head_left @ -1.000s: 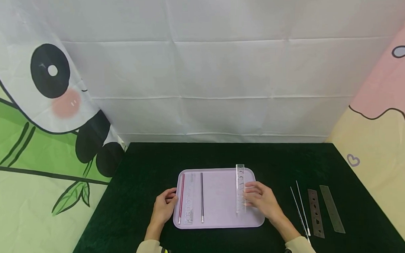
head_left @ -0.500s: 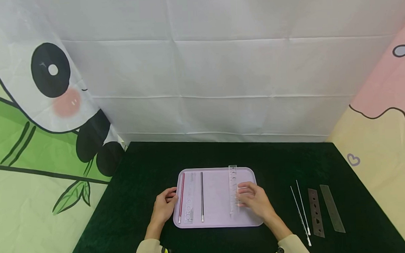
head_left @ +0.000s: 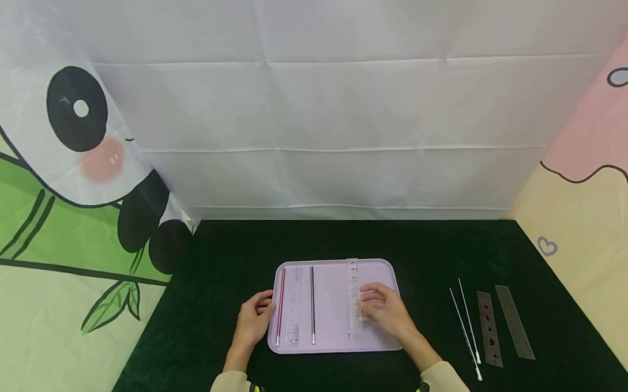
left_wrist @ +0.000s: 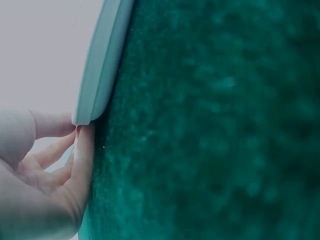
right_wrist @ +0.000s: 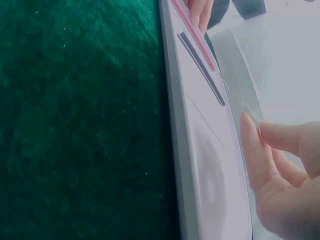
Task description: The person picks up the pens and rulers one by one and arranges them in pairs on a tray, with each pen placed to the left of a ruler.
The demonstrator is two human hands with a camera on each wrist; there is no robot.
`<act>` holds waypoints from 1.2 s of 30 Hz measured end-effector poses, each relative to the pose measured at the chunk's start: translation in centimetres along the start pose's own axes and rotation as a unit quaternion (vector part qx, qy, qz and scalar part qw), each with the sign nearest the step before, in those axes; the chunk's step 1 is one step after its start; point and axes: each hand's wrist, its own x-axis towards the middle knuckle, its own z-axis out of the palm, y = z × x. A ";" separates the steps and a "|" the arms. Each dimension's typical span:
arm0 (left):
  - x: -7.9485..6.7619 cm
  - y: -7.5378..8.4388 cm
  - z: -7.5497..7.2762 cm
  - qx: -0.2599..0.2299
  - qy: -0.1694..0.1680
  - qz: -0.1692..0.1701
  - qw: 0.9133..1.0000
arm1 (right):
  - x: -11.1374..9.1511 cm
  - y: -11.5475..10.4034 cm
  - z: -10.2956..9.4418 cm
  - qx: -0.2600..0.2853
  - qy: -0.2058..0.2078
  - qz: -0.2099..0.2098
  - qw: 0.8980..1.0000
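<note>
A pale lilac tray [head_left: 331, 334] lies on the dark green tabletop. My left hand [head_left: 255, 319] holds its left rim; in the left wrist view the thumb lies above the rim [left_wrist: 97, 65] and fingers reach below it. My right hand [head_left: 388, 310] pinches a clear stencil ruler [head_left: 352, 275] by its right edge, over the tray's right half. The ruler's far end overlaps the tray's back rim. On the tray's left side lie a red pencil [head_left: 281, 307], another clear stencil ruler [head_left: 292, 318] and a black pencil [head_left: 313, 305], roughly parallel.
Right of the tray, two thin pencils with white ends, one left [head_left: 465, 332] and one right [head_left: 469, 320], lie close together. Beside them are a greyish stencil ruler [head_left: 489, 328] and a plain translucent ruler [head_left: 514, 321]. A white cloth [head_left: 342, 120] hangs behind the table.
My right hand has moved left across the tray with the clear stencil ruler, toward the black pencil. The left hand stays at the tray's left rim.
</note>
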 end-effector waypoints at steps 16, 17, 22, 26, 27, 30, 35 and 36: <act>-0.1 0.1 -0.1 0.001 0.000 -0.002 1.000 | 0.3 -0.1 1.9 -0.013 -0.029 -0.007 0.999; -0.1 0.1 -0.1 0.001 0.000 -0.003 1.000 | 0.4 -0.1 1.9 -0.015 -0.029 -0.009 0.999; 0.0 0.1 0.1 0.006 0.006 -0.005 1.000 | 0.6 0.1 2.4 -0.010 -0.029 -0.008 1.000; 0.1 0.1 0.1 0.008 0.007 -0.005 1.000 | 0.7 0.2 2.7 -0.004 -0.026 -0.007 1.000; 0.1 0.1 0.1 0.007 0.007 -0.004 1.000 | 0.7 0.3 2.8 -0.003 -0.026 -0.006 1.000; 0.0 0.2 0.1 0.005 0.004 0.001 1.000 | 0.9 0.4 3.1 -0.001 -0.025 -0.001 1.000; 0.0 0.2 0.0 0.006 0.003 -0.001 1.000 | 1.1 0.6 3.6 -0.006 -0.024 0.003 1.000; 0.0 0.2 0.0 0.006 0.003 -0.002 1.000 | 1.1 0.6 3.6 -0.007 -0.024 0.004 1.000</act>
